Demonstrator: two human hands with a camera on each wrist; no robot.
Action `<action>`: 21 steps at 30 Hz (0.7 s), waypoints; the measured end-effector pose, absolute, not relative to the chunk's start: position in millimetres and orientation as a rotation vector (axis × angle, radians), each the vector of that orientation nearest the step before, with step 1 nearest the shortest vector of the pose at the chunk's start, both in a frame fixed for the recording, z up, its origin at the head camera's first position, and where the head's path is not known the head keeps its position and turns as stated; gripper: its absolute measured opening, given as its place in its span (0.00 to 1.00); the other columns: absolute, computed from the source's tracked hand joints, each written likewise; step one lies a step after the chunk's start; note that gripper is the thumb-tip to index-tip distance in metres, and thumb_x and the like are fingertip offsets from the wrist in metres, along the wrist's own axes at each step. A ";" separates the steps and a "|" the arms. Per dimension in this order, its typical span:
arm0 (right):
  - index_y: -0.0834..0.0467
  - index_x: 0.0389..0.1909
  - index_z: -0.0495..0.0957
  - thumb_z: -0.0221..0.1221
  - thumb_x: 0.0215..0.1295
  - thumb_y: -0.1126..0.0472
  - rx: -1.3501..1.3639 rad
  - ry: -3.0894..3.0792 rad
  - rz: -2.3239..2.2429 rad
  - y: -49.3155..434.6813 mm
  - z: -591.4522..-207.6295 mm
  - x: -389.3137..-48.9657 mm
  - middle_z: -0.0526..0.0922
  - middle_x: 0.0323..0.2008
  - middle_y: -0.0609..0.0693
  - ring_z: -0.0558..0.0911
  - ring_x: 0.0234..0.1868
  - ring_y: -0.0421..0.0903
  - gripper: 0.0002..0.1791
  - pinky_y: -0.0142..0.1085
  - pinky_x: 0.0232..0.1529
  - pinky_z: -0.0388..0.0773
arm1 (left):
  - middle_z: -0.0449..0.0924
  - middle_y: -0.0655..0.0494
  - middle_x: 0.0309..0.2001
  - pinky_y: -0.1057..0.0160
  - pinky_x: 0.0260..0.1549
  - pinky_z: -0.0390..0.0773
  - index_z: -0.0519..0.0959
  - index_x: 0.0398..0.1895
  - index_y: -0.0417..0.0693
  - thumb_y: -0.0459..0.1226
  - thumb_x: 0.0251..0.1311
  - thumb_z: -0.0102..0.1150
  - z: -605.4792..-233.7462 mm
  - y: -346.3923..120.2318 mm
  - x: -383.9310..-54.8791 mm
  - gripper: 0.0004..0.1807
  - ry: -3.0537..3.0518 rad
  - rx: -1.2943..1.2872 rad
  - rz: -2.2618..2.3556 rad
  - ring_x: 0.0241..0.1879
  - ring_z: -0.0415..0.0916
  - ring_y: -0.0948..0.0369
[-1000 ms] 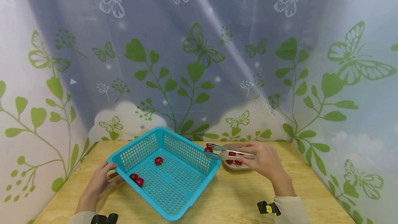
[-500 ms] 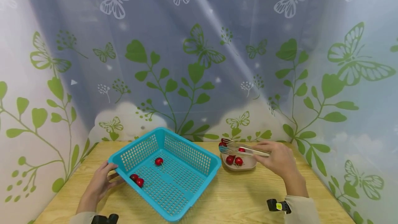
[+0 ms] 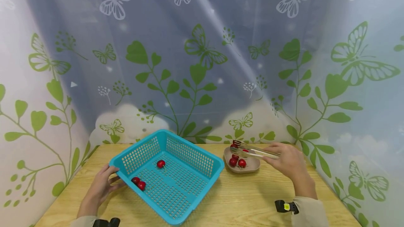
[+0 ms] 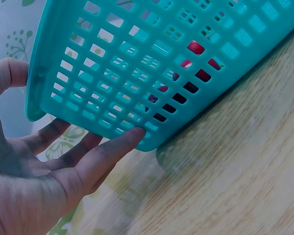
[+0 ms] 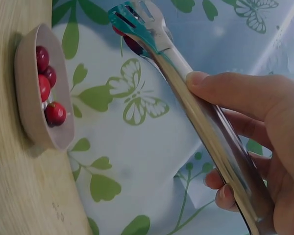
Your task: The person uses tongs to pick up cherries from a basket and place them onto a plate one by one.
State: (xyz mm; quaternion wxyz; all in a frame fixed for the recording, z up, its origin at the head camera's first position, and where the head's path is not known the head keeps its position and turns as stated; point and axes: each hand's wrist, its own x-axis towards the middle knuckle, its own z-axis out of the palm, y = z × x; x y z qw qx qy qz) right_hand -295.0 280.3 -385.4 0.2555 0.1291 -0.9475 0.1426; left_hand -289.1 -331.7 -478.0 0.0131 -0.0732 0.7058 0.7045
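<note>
My left hand (image 3: 98,189) grips the corner of a blue plastic basket (image 3: 192,157), thumb on the rim and fingers against its perforated wall in the left wrist view. Three cherries lie inside: one cherry (image 3: 161,164) near the middle, a pair (image 3: 141,185) by the near left wall. Metal tongs (image 5: 201,117) are held in my right hand (image 3: 288,159), thumb on one arm, fingers on the other. Between their forked tips is a red cherry (image 3: 234,146), partly hidden, above a beige dish (image 3: 250,168). Several cherries (image 5: 55,113) rest in the dish.
The wooden table (image 3: 230,199) carries the basket left of the dish. Behind it and at both sides hangs a curtain (image 3: 202,108) printed with leaves and butterflies.
My right hand has moved right with the tongs and their cherry, from over the basket's right rim to over the dish. The left hand and basket stay put.
</note>
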 end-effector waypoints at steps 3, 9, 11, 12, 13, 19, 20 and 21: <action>0.50 0.47 0.90 0.73 0.58 0.50 0.320 -2.610 0.385 285.6 -387.8 -296.6 0.89 0.53 0.55 0.85 0.32 0.51 0.17 0.32 0.14 0.63 | 0.57 0.41 0.68 0.52 0.55 0.89 0.46 0.82 0.44 0.42 0.78 0.42 -478.2 -331.6 -289.6 0.35 2.209 -0.230 2.189 0.66 0.69 0.43; 0.50 0.46 0.90 0.72 0.59 0.49 0.296 -2.662 0.351 295.1 -395.4 -300.6 0.89 0.52 0.56 0.87 0.40 0.59 0.16 0.37 0.19 0.74 | 0.56 0.40 0.68 0.52 0.55 0.89 0.46 0.82 0.43 0.42 0.78 0.42 -478.1 -331.2 -289.8 0.35 2.209 -0.229 2.192 0.67 0.68 0.41; 0.50 0.46 0.90 0.72 0.59 0.49 0.285 -2.674 0.335 297.7 -398.4 -301.9 0.89 0.52 0.56 0.87 0.45 0.62 0.16 0.41 0.23 0.79 | 0.56 0.40 0.69 0.52 0.55 0.89 0.45 0.82 0.43 0.42 0.78 0.41 -478.0 -331.2 -289.8 0.35 2.201 -0.226 2.198 0.68 0.67 0.39; 0.50 0.46 0.90 0.72 0.59 0.49 0.277 -2.681 0.331 299.0 -399.5 -302.8 0.89 0.52 0.56 0.86 0.46 0.63 0.16 0.42 0.24 0.80 | 0.55 0.40 0.69 0.52 0.55 0.89 0.45 0.82 0.43 0.42 0.78 0.41 -478.0 -331.3 -289.8 0.35 2.196 -0.224 2.201 0.69 0.66 0.39; 0.50 0.46 0.91 0.72 0.58 0.49 0.271 -2.684 0.333 300.2 -401.1 -303.5 0.89 0.52 0.56 0.86 0.47 0.63 0.16 0.43 0.24 0.81 | 0.55 0.40 0.69 0.51 0.55 0.89 0.45 0.82 0.43 0.42 0.78 0.41 -478.0 -331.4 -289.9 0.35 2.194 -0.224 2.203 0.69 0.65 0.38; 0.50 0.45 0.91 0.72 0.58 0.49 0.236 -2.705 0.333 306.9 -409.4 -308.5 0.89 0.51 0.56 0.86 0.42 0.62 0.16 0.39 0.19 0.75 | 0.53 0.38 0.71 0.50 0.56 0.88 0.44 0.82 0.44 0.43 0.79 0.40 -478.7 -331.5 -289.9 0.35 2.196 -0.229 2.198 0.74 0.58 0.32; 0.50 0.45 0.91 0.72 0.58 0.48 0.231 -2.713 0.325 308.1 -410.7 -309.6 0.89 0.51 0.56 0.86 0.42 0.62 0.16 0.39 0.18 0.74 | 0.52 0.38 0.71 0.50 0.56 0.88 0.43 0.82 0.44 0.43 0.79 0.40 -478.9 -331.4 -290.0 0.35 2.198 -0.230 2.196 0.74 0.57 0.31; 0.50 0.46 0.91 0.72 0.58 0.48 0.223 -2.720 0.319 309.1 -412.4 -310.2 0.89 0.51 0.56 0.86 0.42 0.61 0.17 0.38 0.19 0.74 | 0.52 0.38 0.71 0.50 0.56 0.88 0.44 0.82 0.44 0.43 0.79 0.40 -479.0 -331.3 -290.1 0.35 2.197 -0.232 2.197 0.74 0.57 0.31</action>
